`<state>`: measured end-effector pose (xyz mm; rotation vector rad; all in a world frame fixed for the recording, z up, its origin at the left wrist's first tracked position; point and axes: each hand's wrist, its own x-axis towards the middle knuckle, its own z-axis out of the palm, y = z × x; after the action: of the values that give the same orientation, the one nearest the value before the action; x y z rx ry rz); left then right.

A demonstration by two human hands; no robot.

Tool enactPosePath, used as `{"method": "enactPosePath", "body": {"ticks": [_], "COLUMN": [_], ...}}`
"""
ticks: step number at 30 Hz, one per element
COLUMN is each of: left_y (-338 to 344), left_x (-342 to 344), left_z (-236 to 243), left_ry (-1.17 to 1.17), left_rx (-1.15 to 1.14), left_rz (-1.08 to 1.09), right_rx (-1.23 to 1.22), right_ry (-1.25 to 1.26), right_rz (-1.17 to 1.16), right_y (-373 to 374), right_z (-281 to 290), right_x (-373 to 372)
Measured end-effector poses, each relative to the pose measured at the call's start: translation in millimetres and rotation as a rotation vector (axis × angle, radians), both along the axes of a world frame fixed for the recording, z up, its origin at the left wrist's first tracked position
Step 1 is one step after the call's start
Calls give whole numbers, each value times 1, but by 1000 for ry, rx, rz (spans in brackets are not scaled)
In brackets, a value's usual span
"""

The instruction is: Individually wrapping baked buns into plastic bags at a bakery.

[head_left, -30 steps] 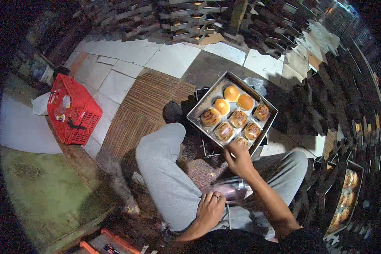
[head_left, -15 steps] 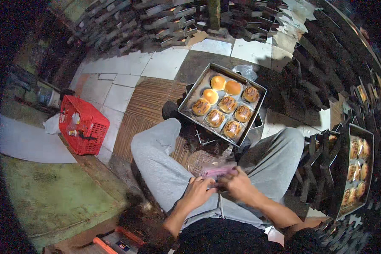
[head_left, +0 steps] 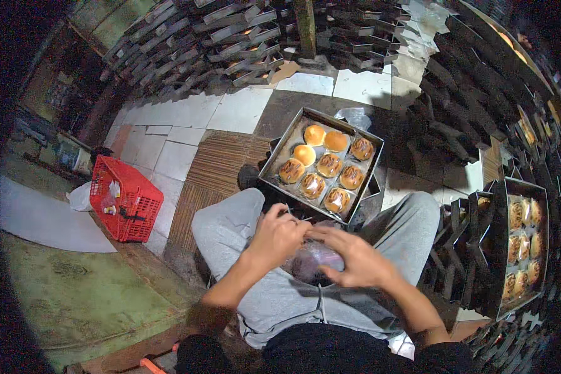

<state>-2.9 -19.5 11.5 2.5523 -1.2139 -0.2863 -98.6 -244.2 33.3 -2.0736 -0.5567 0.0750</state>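
Over my lap is a clear, shiny plastic bag (head_left: 316, 263) with a purplish-pink tint; what it contains I cannot make out. My left hand (head_left: 277, 235) is closed at its upper edge, fingers bent and pinched. My right hand (head_left: 355, 257) wraps over its other side, the thumb lying across the plastic and the fingertips meeting my left hand's. Just beyond my hands stands a square metal tray (head_left: 270, 169) of buns. Three are plain golden buns (head_left: 314, 135) at the far left; the others are buns with dark drizzle (head_left: 329, 165), seemingly in clear wrapping.
A red plastic basket (head_left: 126, 198) holding small items stands to my left, by a green worn surface (head_left: 87, 293). At my right another metal tray (head_left: 503, 249) holds drizzled buns. Stacked dark trays (head_left: 474, 118) rise at the far side and right. Clear plastic (head_left: 354, 117) lies behind the near tray.
Both hands have moved up and away from my body. The pink plastic, stretched as a strip between them before, now appears as a rounded bundle beneath my right hand.
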Motion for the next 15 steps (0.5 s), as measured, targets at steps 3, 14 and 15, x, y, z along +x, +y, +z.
{"method": "enactPosePath", "body": {"ticks": [3, 14, 15], "left_y": [8, 54, 74], "left_x": [3, 68, 78], "left_z": [1, -60, -67], "left_ry": [-240, 1004, 816], "left_rx": [-150, -1362, -1445], "left_rz": [-97, 1035, 1237], "right_rx": [-10, 339, 314], "right_ry": [102, 132, 61], "right_rz": [-28, -102, -16], "right_y": [26, 149, 154], "right_z": [-30, -55, -65], "right_x": [7, 120, 135]}}
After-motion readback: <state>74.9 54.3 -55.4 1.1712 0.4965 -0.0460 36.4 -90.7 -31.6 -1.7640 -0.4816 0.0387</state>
